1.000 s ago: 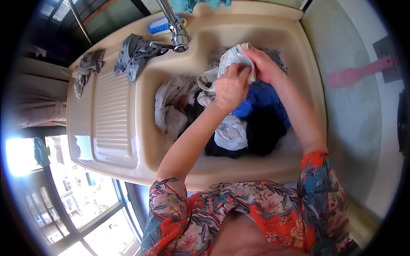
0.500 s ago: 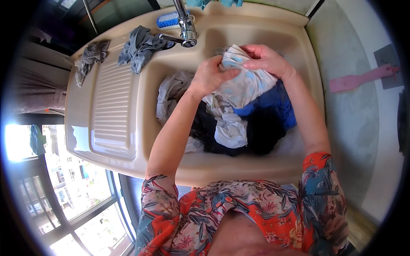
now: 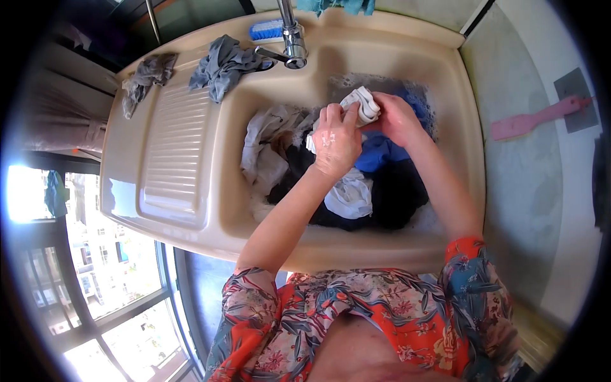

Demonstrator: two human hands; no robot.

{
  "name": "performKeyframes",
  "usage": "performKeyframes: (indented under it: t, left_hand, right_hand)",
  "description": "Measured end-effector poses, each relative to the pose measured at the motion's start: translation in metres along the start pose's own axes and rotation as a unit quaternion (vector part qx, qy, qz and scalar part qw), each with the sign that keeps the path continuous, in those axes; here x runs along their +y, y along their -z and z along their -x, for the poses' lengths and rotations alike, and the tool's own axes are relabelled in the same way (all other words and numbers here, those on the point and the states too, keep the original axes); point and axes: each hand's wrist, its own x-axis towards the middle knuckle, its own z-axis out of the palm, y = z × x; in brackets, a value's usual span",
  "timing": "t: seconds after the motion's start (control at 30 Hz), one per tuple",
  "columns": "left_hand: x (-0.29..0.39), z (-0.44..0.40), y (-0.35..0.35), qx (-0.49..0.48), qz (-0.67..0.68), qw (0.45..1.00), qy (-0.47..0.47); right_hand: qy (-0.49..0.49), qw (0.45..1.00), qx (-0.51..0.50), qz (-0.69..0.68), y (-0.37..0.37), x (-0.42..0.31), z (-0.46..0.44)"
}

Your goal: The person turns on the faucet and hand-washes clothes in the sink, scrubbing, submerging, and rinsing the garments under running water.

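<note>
Above the wet laundry, my left hand (image 3: 337, 141) is closed round a bunched white patterned cloth (image 3: 361, 104), with suds on its back. My right hand (image 3: 397, 118) grips the same cloth from the other side; part of its fingers is hidden behind the bundle. Below my hands, a white garment (image 3: 349, 196), a black garment (image 3: 400, 194) and a blue garment (image 3: 380, 155) lie heaped in the basin. A greyish-white garment (image 3: 262, 159) rests against the basin's left side. Soapy water (image 3: 356, 81) shows at the back.
The beige sink (image 3: 356, 258) has a ribbed washboard (image 3: 170, 159) on its left. Grey cloths (image 3: 226, 67) lie at its upper edge beside the faucet (image 3: 294, 44) and a blue brush (image 3: 266, 29). A pink brush-like tool (image 3: 534, 119) hangs on the right wall.
The spread white cloth with blue spots is now gathered into a tight bundle between my hands. My left hand has moved right and down, uncovering suds and water at the back.
</note>
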Motion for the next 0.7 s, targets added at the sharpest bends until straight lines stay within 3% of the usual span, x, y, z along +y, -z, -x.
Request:
performKeyframes:
  t: [0.03, 0.2, 0.23, 0.33, 0.4, 0.47, 0.53, 0.57, 0.7]
  left_hand:
    - [0.000, 0.001, -0.001, 0.007, -0.009, 1.000, -0.006]
    - [0.016, 0.004, 0.003, -0.041, -0.004, 0.999, -0.017]
    - [0.017, 0.003, 0.013, -0.087, 0.048, 0.995, 0.011]
    - [-0.017, -0.014, 0.036, -0.088, 0.259, 0.961, 0.049]
    - [-0.028, -0.024, 0.044, -0.063, 0.285, 0.955, 0.056]
    - [-0.025, -0.019, 0.027, -0.110, 0.553, 0.814, 0.140]
    - [-0.015, -0.009, 0.027, -0.210, 0.662, 0.696, 0.182]
    - [-0.012, -0.002, 0.022, -0.216, 0.720, 0.618, 0.232]
    - [0.000, 0.019, 0.004, -0.163, 0.775, 0.479, 0.380]
  right_hand:
    - [-0.021, 0.997, -0.029, -0.075, 0.001, -0.001, 0.008]
    - [0.096, 0.990, 0.047, 0.087, -0.011, 0.013, 0.020]
    - [0.123, 0.987, 0.045, 0.095, -0.004, 0.014, 0.017]
    - [0.164, 0.976, -0.010, 0.141, 0.003, -0.004, 0.021]
    - [0.178, 0.963, -0.076, 0.189, -0.006, -0.022, 0.029]
    - [0.185, 0.962, -0.106, 0.173, -0.018, -0.032, 0.032]
    - [0.196, 0.963, -0.124, 0.139, -0.028, -0.037, 0.026]
    - [0.198, 0.963, -0.108, 0.149, -0.031, -0.035, 0.019]
    - [0.216, 0.940, -0.066, 0.255, -0.024, 0.003, -0.011]
